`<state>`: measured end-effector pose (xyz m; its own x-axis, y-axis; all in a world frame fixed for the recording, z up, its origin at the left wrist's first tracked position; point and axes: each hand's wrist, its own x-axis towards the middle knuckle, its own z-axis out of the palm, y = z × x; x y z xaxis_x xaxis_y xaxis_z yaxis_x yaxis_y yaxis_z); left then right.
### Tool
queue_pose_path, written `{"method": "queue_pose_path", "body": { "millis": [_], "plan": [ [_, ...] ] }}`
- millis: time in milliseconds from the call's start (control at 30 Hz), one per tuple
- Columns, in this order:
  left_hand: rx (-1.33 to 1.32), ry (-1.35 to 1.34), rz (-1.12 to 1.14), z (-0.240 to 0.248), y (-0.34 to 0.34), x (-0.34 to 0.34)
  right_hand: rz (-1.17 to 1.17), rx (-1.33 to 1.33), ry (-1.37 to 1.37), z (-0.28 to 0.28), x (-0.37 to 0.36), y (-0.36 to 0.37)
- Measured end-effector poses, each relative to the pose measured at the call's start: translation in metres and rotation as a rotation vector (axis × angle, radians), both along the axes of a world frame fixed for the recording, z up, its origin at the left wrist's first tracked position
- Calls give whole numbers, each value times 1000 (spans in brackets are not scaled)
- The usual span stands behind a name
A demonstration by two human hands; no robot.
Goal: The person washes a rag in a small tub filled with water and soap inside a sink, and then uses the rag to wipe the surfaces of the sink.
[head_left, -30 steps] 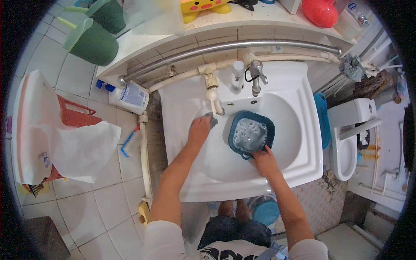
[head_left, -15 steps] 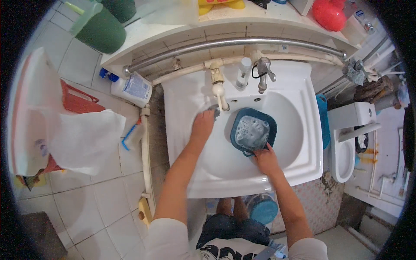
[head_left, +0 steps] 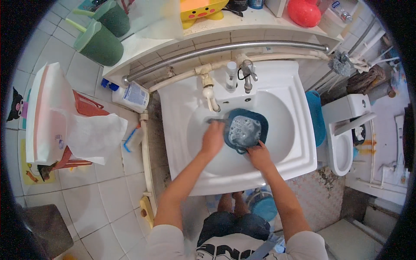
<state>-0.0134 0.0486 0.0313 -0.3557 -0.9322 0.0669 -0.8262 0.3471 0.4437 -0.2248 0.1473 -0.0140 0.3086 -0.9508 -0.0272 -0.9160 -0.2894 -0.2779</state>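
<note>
In the white washbasin (head_left: pixel 173 151) stands a dark blue, square-cornered tub (head_left: pixel 265 125) with foamy soapy water (head_left: pixel 245 130) in it. My right hand (head_left: pixel 259 156) grips the tub's near rim, with the thumb lapping over the edge. Close to the tub's left side is my left hand (head_left: pixel 213 138), slightly smeared by motion. Its fingers are closed on a small dark grey piece (head_left: pixel 213 121) whose kind I cannot make out; part of it pokes out to the left.
Behind the sink are a metal tap (head_left: pixel 247 77), a cream valve with a spout (head_left: pixel 208 92) and a metal rail (head_left: pixel 229 47). Green cups (head_left: pixel 99 47) sit on the shelf above. A white bottle (head_left: pixel 133 96) stands left of the sink; a toilet (head_left: pixel 340 151) is at right.
My left hand has moved right, from the sink's left side to the tub's left edge, bringing the grey piece along. My right hand stays on the rim. The whole view has shifted slightly.
</note>
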Motion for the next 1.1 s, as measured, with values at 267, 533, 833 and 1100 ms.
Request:
{"method": "queue_pose_path", "body": {
  "millis": [267,533,833,1100],
  "plan": [
    [59,-296,-280,-88,5,-72,104,33,52,-4,3,-3],
    [164,263,97,-20,-23,-30,37,70,29,1,-7,0],
    [681,1391,923,-71,-84,-49,41,103,-9,-2,-6,-1],
    [736,1976,873,-110,-106,-45,0,103,-69,-1,-9,1]
  ]
}}
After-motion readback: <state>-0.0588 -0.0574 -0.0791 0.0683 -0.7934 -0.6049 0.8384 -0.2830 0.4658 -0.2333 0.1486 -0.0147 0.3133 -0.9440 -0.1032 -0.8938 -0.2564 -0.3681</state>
